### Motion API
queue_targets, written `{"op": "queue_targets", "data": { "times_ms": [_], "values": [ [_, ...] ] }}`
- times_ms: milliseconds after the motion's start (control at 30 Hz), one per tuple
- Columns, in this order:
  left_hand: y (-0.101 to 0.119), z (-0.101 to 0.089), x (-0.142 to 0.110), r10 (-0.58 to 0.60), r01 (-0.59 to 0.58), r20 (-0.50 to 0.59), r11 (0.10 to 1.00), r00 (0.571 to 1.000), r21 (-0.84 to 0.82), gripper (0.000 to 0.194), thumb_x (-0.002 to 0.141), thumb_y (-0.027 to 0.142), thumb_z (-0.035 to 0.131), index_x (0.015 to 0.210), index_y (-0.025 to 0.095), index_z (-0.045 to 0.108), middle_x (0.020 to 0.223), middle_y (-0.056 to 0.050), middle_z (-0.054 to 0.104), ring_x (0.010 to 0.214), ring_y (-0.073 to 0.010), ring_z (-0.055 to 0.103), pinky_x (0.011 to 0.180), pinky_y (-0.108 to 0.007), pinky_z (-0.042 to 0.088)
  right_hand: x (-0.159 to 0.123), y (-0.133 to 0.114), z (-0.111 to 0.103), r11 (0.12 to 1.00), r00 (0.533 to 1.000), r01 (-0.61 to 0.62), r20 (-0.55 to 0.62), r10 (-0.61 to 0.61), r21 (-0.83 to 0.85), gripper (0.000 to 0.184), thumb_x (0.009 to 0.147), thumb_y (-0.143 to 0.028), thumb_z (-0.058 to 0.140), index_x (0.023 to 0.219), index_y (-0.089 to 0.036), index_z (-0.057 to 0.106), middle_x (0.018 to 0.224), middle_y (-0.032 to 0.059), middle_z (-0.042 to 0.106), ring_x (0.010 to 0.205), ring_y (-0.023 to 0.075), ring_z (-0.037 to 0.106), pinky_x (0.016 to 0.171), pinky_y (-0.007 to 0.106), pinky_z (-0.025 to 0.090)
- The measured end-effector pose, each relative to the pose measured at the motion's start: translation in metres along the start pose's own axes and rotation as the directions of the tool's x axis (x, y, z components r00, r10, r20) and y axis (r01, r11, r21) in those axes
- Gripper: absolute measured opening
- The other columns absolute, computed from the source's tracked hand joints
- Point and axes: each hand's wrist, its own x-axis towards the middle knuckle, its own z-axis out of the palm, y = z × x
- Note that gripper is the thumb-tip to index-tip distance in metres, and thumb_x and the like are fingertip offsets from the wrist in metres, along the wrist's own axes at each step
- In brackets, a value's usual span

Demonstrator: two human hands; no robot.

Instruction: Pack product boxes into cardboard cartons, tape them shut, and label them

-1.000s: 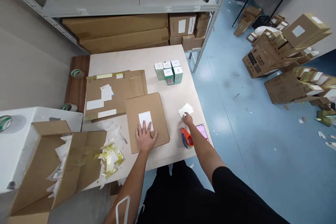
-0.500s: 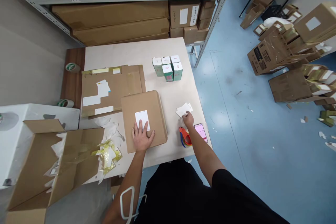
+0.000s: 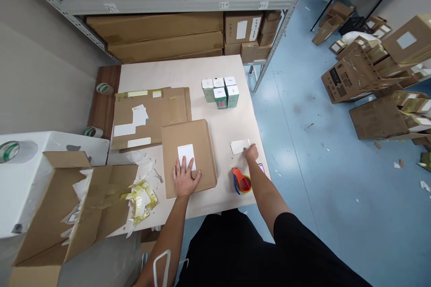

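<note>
My left hand [image 3: 186,180] lies flat with fingers spread on a closed cardboard box [image 3: 198,132], its fingertips over the lower part of a white label [image 3: 186,152]. To the right, my right hand [image 3: 251,152] pinches the edge of a white paper slip [image 3: 239,146] at table level. Just below that hand sits a red-and-blue tape dispenser [image 3: 242,180]. A phone [image 3: 261,167] is mostly hidden behind my right forearm. Several small green-and-white boxes [image 3: 220,94] stand grouped farther back on the table.
Flattened cardboard [image 3: 171,105] with white labels lies at the left. An open carton [image 3: 77,206] and crumpled yellow tape [image 3: 143,202] are at the near left. A metal shelf [image 3: 202,4] holding boxes borders the far side. Cartons [image 3: 353,76] crowd the floor at right.
My right hand has shifted slightly right along the slips, which now look gathered into one straighter piece. My forearm now covers most of the phone. My left hand stays on the box.
</note>
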Motion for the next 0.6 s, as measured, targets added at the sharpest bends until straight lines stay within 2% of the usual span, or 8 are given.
{"op": "queue_targets", "data": {
  "times_ms": [100,233,300,367,467,600],
  "values": [
    [0.000,0.000,0.000,0.007,-0.007,-0.013,1.000,1.000,0.009,0.069,0.096,0.047,0.058,0.162,0.029,0.046,0.175,-0.005,0.027,0.164,-0.0355,0.011,0.131,-0.060,0.011,-0.003,0.005,-0.003,0.998,0.998,0.056,-0.006,-0.056,-0.005,0.019,0.099,-0.031,0.054,0.108,-0.020,0.066,0.111,0.0164,0.071,0.100,0.0277,0.068,0.081,0.035,0.049],
    [-0.001,0.001,0.001,0.018,-0.017,-0.026,1.000,1.000,0.013,0.067,0.097,0.047,0.057,0.161,0.028,0.048,0.175,-0.005,0.028,0.164,-0.0349,0.012,0.131,-0.059,0.012,-0.008,0.007,-0.008,0.995,0.995,0.098,0.033,-0.098,-0.001,0.032,0.104,-0.035,0.047,0.101,-0.019,0.074,0.106,0.0146,0.072,0.095,0.0252,0.069,0.077,0.031,0.047],
    [-0.002,0.001,0.001,0.021,-0.021,-0.032,1.000,0.999,0.014,0.067,0.097,0.047,0.056,0.161,0.027,0.048,0.175,-0.006,0.028,0.164,-0.0345,0.013,0.131,-0.058,0.012,-0.012,0.008,-0.012,0.993,0.991,0.120,0.059,-0.120,0.012,0.037,0.105,-0.037,0.046,0.107,-0.018,0.077,0.107,0.0146,0.073,0.096,0.0249,0.070,0.077,0.030,0.047],
    [-0.002,0.001,0.001,0.026,-0.025,-0.042,1.000,0.999,0.013,0.066,0.098,0.047,0.055,0.161,0.027,0.048,0.174,-0.006,0.029,0.164,-0.0340,0.013,0.131,-0.058,0.013,-0.018,0.010,-0.016,0.988,0.986,0.150,0.074,-0.152,0.028,0.039,0.105,-0.037,0.044,0.123,-0.018,0.074,0.110,0.0135,0.074,0.097,0.0242,0.070,0.077,0.029,0.047],
    [-0.002,0.001,0.001,0.037,-0.037,-0.057,0.999,0.998,0.012,0.066,0.098,0.047,0.055,0.160,0.026,0.049,0.174,-0.007,0.029,0.164,-0.0342,0.013,0.131,-0.058,0.014,-0.030,0.011,-0.021,0.977,0.975,0.208,0.072,-0.212,0.053,0.047,0.105,-0.029,0.041,0.148,-0.022,0.060,0.111,0.0106,0.074,0.099,0.0230,0.070,0.080,0.028,0.048],
    [-0.002,0.000,0.002,0.043,-0.042,-0.056,0.999,0.997,0.016,0.066,0.097,0.047,0.055,0.160,0.026,0.050,0.174,-0.008,0.029,0.164,-0.0352,0.014,0.130,-0.058,0.015,-0.046,0.010,-0.027,0.974,0.975,0.207,0.063,-0.213,0.087,0.054,0.101,-0.023,0.042,0.154,-0.021,0.049,0.094,0.0058,0.074,0.092,0.0221,0.070,0.082,0.028,0.049]
  ]
}}
